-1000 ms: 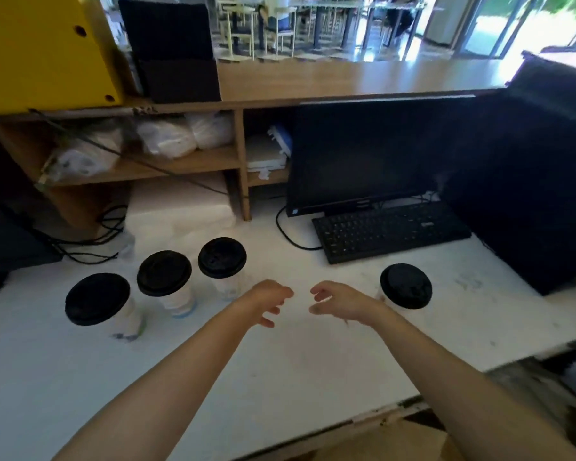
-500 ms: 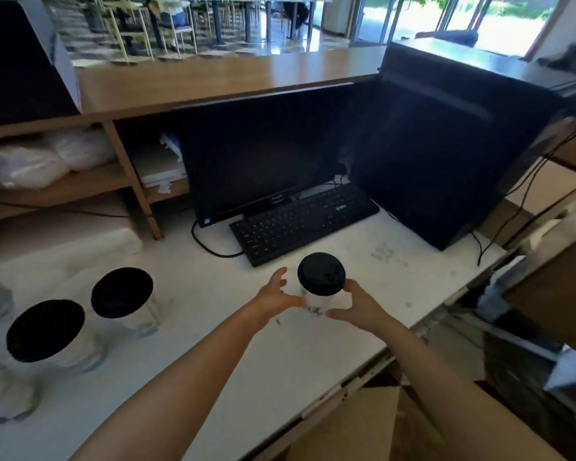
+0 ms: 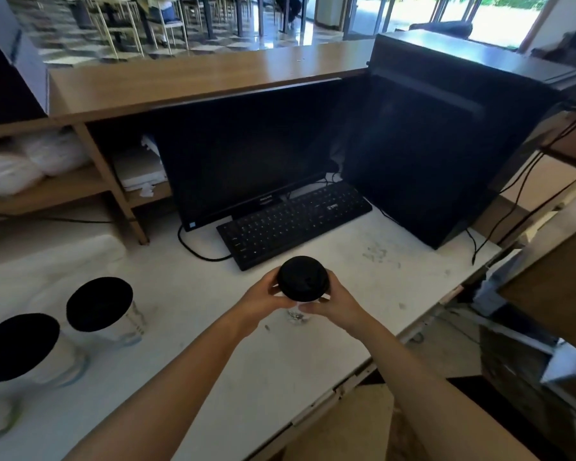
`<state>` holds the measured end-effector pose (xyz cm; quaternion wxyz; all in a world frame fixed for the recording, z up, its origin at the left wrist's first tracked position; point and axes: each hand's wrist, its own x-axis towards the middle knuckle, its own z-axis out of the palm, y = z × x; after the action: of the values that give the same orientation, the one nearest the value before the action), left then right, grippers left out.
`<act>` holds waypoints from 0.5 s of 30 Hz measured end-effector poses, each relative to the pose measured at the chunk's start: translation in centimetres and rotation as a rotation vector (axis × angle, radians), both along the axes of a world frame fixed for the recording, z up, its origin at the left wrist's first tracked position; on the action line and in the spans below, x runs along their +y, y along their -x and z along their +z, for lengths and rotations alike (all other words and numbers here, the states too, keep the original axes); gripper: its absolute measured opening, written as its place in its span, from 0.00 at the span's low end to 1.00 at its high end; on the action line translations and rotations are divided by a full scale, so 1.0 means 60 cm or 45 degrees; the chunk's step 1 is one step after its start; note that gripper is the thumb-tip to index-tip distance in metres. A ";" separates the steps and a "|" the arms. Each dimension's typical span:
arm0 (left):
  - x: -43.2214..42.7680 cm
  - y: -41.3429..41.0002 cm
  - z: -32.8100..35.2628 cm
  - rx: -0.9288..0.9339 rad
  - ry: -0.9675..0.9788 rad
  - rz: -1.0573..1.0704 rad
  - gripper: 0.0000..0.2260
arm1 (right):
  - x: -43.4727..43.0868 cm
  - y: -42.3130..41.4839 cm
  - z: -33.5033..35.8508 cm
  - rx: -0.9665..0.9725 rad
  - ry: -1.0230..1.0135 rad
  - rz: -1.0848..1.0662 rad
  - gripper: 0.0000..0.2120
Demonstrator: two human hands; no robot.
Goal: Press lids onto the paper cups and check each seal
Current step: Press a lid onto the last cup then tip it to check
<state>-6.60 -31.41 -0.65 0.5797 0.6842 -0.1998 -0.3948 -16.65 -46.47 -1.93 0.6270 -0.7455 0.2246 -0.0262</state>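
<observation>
A white paper cup with a black lid stands on the white counter in front of the keyboard. My left hand wraps its left side and my right hand its right side, fingers curled just under the lid's rim. Most of the cup wall is hidden by my hands; only its base shows. Two more lidded cups stand at the left, apart from my hands.
A black keyboard and dark monitor sit right behind the held cup. A black computer tower stands at the right. Wooden shelves with white bags are at the left. The counter's front edge runs diagonally.
My view swung right. Both hands moved from open air over the counter to the rightmost cup and closed around it just under the lid.
</observation>
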 end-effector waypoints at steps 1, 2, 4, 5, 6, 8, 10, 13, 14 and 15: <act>0.009 0.001 0.001 -0.006 0.005 0.001 0.30 | 0.007 0.001 0.000 -0.014 -0.001 0.003 0.35; 0.020 0.003 0.004 -0.011 0.007 0.005 0.29 | 0.016 0.001 0.001 -0.028 0.005 0.012 0.35; 0.045 0.008 0.007 -0.015 0.004 0.027 0.29 | 0.037 0.001 0.002 -0.045 0.020 0.048 0.35; 0.059 0.010 0.005 -0.016 0.000 0.046 0.29 | 0.048 0.001 0.002 -0.050 0.025 0.069 0.35; 0.074 0.012 0.004 -0.018 -0.005 0.067 0.30 | 0.060 0.001 0.001 -0.054 0.029 0.087 0.35; 0.102 0.018 0.004 -0.024 -0.007 0.101 0.30 | 0.084 0.000 -0.001 -0.062 0.038 0.115 0.36; 0.127 0.022 0.007 -0.031 -0.010 0.125 0.30 | 0.106 -0.003 -0.002 -0.066 0.034 0.145 0.36; 0.166 0.027 0.005 -0.037 -0.041 0.182 0.30 | 0.140 -0.007 -0.009 -0.060 0.032 0.198 0.36; 0.179 0.029 0.004 -0.037 -0.046 0.199 0.30 | 0.152 -0.009 -0.012 -0.061 0.034 0.210 0.36; 0.192 0.031 0.002 -0.034 -0.049 0.215 0.30 | 0.163 -0.010 -0.016 -0.062 0.035 0.218 0.36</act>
<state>-8.49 -19.91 -0.55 0.5950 0.7148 -0.1414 -0.3391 -16.07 -36.68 -2.89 0.6219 -0.7696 0.1442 0.0065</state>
